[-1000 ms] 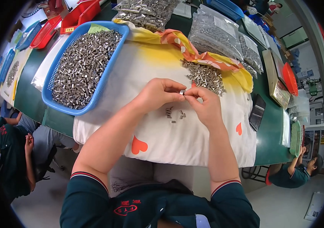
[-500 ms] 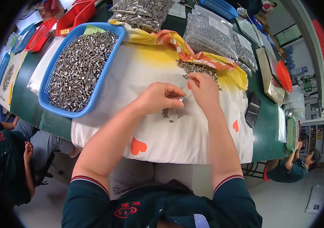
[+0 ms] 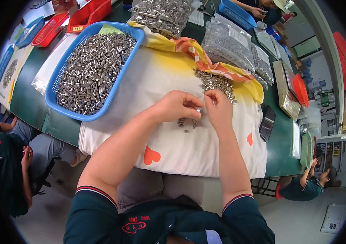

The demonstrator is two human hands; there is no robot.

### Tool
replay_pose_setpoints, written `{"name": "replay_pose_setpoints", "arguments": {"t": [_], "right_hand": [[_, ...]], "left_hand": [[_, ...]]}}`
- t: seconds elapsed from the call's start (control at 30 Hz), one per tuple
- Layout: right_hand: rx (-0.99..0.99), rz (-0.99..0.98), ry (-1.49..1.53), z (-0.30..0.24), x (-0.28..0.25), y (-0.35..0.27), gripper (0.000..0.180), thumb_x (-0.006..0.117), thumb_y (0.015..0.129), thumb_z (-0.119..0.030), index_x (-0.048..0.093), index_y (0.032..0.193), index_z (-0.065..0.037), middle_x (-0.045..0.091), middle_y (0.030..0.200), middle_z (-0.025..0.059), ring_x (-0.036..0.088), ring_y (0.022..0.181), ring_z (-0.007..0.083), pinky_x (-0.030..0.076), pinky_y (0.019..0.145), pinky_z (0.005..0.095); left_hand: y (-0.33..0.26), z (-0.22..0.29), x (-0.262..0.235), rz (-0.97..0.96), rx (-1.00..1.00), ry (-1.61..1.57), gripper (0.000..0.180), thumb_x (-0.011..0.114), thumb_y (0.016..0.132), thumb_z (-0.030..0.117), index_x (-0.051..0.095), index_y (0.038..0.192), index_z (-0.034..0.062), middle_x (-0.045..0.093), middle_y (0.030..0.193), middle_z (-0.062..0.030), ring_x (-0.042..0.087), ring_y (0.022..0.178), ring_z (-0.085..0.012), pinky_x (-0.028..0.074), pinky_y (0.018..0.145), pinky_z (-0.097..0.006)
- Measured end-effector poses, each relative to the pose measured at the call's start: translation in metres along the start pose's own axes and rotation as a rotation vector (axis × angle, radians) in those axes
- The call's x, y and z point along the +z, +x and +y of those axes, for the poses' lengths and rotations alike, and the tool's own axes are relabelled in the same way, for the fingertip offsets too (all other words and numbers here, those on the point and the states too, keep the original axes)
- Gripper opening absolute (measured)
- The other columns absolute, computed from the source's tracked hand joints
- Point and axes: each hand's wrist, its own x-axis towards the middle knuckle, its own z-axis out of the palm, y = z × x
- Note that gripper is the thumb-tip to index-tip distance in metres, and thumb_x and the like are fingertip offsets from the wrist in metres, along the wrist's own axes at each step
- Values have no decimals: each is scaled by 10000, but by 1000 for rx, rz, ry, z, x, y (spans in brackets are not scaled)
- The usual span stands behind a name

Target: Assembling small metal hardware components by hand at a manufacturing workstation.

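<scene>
Over the white cloth [image 3: 116, 130], my left hand [image 3: 178, 106] is closed, pinching a small shiny metal sleeve [image 3: 199, 109] between thumb and fingertips. Just to its right is my right hand [image 3: 219, 109], its thumb and fingers pressed together; whatever they hold is hidden. Behind the right hand lies a heap of small metal sleeves [image 3: 217, 82] against a folded yellow and orange cloth edge. A few loose metal pieces [image 3: 186, 131] rest on the cloth below my left hand.
A blue basket [image 3: 50, 95] full of metal sleeves stands at the left. Clear bags of metal parts [image 3: 226, 40] [image 3: 161, 18] lie at the back. Red trays [image 3: 87, 16] are at the far left, and a dark phone-like object [image 3: 267, 124] lies at the right. Co-workers sit on both sides.
My right hand has drawn back from the heap, toward me and my left hand. My left hand keeps its pinch on the sleeve. The view has shifted slightly.
</scene>
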Motion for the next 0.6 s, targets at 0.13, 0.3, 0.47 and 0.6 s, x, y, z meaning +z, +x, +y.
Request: {"name": "replay_pose_setpoints", "arguments": {"t": [0.13,0.3,0.47,0.6], "right_hand": [[102,-21,410,6,-7,-10,89,562,771,-33,598,850,-14,601,807,33,542,722,114,430,670,230],[15,-173,460,2,-13,-15,97,601,748,-33,608,843,-14,592,773,13,519,690,89,431,651,225],[-19,-117,395,-3,-11,-15,87,605,735,-20,607,822,-17,589,769,28,529,690,98,434,646,228],[-89,-94,270,-10,-13,-17,98,609,701,-9,599,797,-25,579,732,55,559,679,132,443,628,241]], "left_hand": [[4,0,-2,75,-39,-166,292,659,729,59,579,999,-20,608,837,-33,566,728,-72,462,647,-193],[3,10,-1,102,-72,-320,288,630,749,27,558,1024,-14,598,834,-27,562,739,-65,456,639,-191],[4,3,-2,96,-48,-275,279,627,749,22,565,1019,-11,594,832,-20,553,736,-60,451,645,-189],[3,2,-2,95,-35,-220,281,628,749,20,570,1021,-15,588,830,-12,541,724,-52,445,636,-185]]}}
